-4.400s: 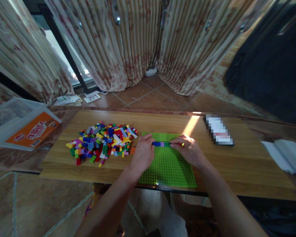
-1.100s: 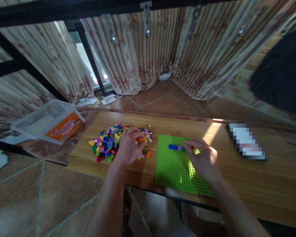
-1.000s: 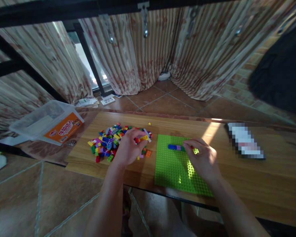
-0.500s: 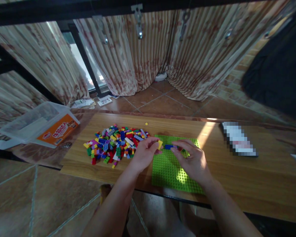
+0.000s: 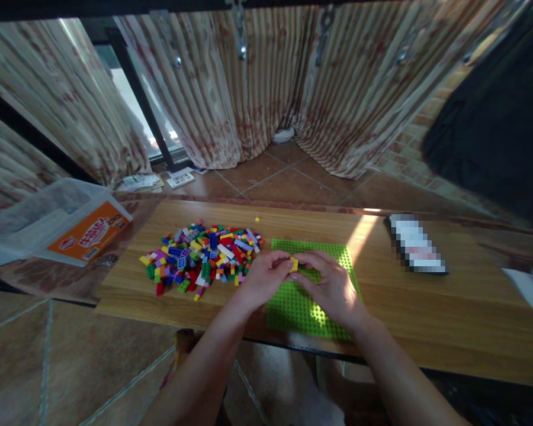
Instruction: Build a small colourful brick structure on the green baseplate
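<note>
Both of my hands meet above the green studded baseplate (image 5: 288, 310). My left hand (image 5: 266, 278) is closed, pinching a yellow toy brick (image 5: 294, 264) between thumb and fingers. The fingertips of my right hand (image 5: 333, 287) are closed at the brick's right side, with thumb and index bent toward it. The blue brick seen in the right hand a moment ago is hidden by the fingers now. Left of the baseplate lies a pile of mixed coloured bricks (image 5: 213, 251), close to my left hand.
A clear plastic box (image 5: 89, 231) with an orange label stands at the left. One small yellow piece (image 5: 257, 219) lies near the table's far edge. A blurred-out phone-like object (image 5: 417, 244) rests on the wooden table (image 5: 395, 319); white paper (image 5: 528, 290) is at the right.
My hands have come together, bringing the right fingertips up to the yellow brick. The blue brick has gone out of sight between the fingers. The whole view has shifted slightly.
</note>
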The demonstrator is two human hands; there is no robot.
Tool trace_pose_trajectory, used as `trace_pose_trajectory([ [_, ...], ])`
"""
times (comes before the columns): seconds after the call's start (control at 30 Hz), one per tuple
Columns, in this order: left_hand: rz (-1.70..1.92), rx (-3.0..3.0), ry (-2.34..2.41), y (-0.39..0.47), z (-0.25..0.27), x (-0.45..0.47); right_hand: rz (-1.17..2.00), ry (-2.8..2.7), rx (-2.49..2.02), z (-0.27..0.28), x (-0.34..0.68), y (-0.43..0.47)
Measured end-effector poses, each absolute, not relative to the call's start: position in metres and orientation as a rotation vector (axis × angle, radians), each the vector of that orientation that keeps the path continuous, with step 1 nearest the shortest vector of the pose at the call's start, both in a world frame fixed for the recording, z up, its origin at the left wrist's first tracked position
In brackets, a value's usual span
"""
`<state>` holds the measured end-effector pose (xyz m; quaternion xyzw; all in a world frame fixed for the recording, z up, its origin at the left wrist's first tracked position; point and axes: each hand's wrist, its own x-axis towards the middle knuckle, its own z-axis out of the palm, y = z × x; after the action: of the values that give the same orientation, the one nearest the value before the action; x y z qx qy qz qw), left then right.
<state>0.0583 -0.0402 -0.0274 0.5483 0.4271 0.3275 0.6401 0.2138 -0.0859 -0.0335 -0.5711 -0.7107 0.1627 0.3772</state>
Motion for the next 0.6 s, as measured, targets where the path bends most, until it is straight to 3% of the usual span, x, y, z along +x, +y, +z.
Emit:
trace_pose_trajectory([
  [0.6, 0.723, 1.684, 1.222, -0.033, -0.042, 0.054, 0.228, -2.039, -1.672, -0.047, 0.225, -0.084],
])
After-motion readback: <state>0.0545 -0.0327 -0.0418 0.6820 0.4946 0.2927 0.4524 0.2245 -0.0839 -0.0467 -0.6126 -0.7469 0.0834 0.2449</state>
